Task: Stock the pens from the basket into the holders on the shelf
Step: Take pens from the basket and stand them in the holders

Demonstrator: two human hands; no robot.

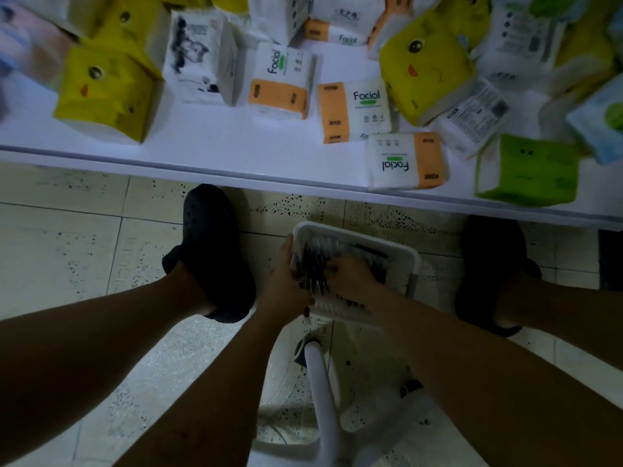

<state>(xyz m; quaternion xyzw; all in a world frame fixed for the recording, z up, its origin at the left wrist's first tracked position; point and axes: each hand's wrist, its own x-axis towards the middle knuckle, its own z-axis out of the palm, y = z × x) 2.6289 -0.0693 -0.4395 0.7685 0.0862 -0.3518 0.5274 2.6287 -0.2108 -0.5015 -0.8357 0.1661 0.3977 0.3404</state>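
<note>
Left hand [286,284] curls round a bundle of dark, slim pens [312,267] at the left end of the white slotted plastic basket [406,264], low in the middle of the frame. Fingers lie on the far side of the bundle and the thumb on the near side. Right hand [354,279] is just beside it, inside the basket, with its fingers bent down among the loose pens. Whether it pinches any of them I cannot tell, since its knuckles cover its fingertips.

The held pens run roughly from the top of the frame toward the bottom, their tips pointing at the person. The pens under the right hand lie more across the basket, toward its right wall. Both hands touch the stock, and the left looks the readier to lift.

From the basket, the white flat shelf [236,156] lies straight up the frame, and its front edge overhangs the basket's far rim. I judge the carry must go up and forward over that edge.

No holders show anywhere. The shelf carries only soft tissue packs in yellow, orange-and-white and green wrappers [279,82], and its far part is cut off at the top. The scene is dim and the pens blur together, so they cannot be counted. A white tube [320,382] below the basket may be a stand, but I cannot tell what the basket rests on.
</note>
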